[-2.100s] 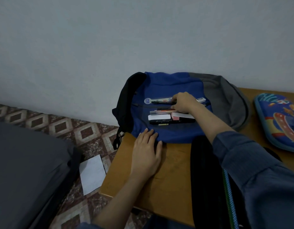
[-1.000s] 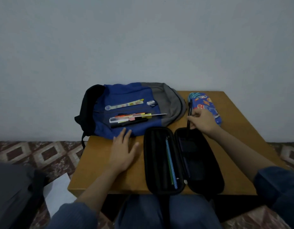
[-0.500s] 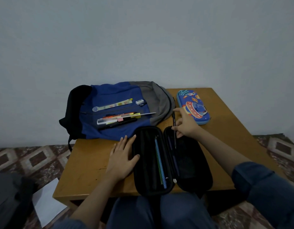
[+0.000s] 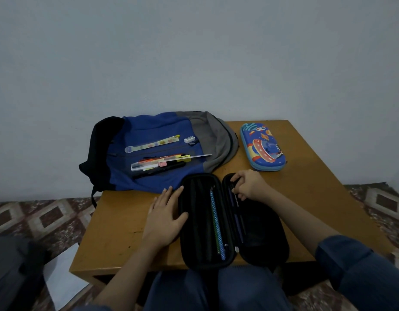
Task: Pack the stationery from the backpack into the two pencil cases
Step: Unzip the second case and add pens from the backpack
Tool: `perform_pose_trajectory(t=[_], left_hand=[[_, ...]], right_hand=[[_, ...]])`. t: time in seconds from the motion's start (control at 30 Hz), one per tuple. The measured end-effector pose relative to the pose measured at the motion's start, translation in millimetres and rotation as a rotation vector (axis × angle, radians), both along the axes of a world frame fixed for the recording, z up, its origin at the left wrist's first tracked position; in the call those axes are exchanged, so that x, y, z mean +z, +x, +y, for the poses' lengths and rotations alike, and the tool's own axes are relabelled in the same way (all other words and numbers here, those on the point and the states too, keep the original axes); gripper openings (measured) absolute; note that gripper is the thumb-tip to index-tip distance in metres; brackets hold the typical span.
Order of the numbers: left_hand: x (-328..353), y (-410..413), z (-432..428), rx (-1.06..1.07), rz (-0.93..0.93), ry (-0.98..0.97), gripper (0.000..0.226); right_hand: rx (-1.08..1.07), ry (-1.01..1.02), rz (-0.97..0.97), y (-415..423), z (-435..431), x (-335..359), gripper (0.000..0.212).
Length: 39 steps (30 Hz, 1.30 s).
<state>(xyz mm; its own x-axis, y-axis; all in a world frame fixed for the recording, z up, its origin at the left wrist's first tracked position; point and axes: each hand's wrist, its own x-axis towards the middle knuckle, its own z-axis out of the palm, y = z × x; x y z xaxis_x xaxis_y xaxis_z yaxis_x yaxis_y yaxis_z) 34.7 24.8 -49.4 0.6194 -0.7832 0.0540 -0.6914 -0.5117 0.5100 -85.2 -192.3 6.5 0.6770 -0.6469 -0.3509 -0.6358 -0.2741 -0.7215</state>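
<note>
Resting on a brown wooden table (image 4: 306, 198) pushed against a plain pale blue-grey wall (image 4: 194, 52), a blue, grey and black backpack (image 4: 149, 135) lies flat at the far left corner, its black end hanging past the left edge. On its blue panel are a long patterned ruler (image 4: 152, 143), a small white eraser (image 4: 189, 139), a bundle of pens and markers (image 4: 162, 161) and, nearest the person, a black marker (image 4: 159, 170).

A black pencil case (image 4: 194, 221) lies opened out at the middle of the near edge, slightly overhanging it. Its left half holds a blue-and-green checked pencil (image 4: 215, 221). A closed blue pencil case with a space print (image 4: 262, 150) sits near the far right corner, apart from both.

The left hand (image 4: 163, 217) lies flat on the table, fingers relaxed, thumb touching the black case's left rim. The right hand (image 4: 250, 185) is at the far end of the case's right half, fingers curled round a dark pen (image 4: 234, 182).

Around the table the floor (image 4: 48, 221) is tiled in brown and cream diamonds; a white sheet of paper (image 4: 59, 277) lies on it at the left.
</note>
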Motion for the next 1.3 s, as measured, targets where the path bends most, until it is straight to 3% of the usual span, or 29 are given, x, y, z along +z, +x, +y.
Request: perform_pose_trajectory(t=[0.5,0.63,0.8,0.97,1.13,1.3], left_hand=[[2.7,-2.1,1.0,-0.004,0.007,-0.005,0.082],[2.8,1.6,2.9,-0.027,0.029,-0.004,0.077],[14.4,11.4,12.5,-0.046,0.239,-0.131,0.060],[22.6,45.1,20.6,0.160,-0.167,-0.195,0.051],[0.8,68.2,31.2,0.261,-0.244,-0.071,0.066],[-2.9,69.1,29.3,0.305,-0.246,-0.084,0.060]], right_hand=[[0.028,0.029,0.006,-10.2,-0.4,6.8,0.024],[0.043,-0.049,-0.013,-6.0,-1.4,11.9,0.024],[0.107,-0.264,-0.080,3.9,-1.5,14.9,0.024],[0.147,-0.455,-0.250,29.6,3.3,19.2,0.009],[0.207,-0.530,-0.306,87.2,14.8,29.7,0.011],[0.320,-0.553,-0.299,146.8,29.6,32.2,0.015]])
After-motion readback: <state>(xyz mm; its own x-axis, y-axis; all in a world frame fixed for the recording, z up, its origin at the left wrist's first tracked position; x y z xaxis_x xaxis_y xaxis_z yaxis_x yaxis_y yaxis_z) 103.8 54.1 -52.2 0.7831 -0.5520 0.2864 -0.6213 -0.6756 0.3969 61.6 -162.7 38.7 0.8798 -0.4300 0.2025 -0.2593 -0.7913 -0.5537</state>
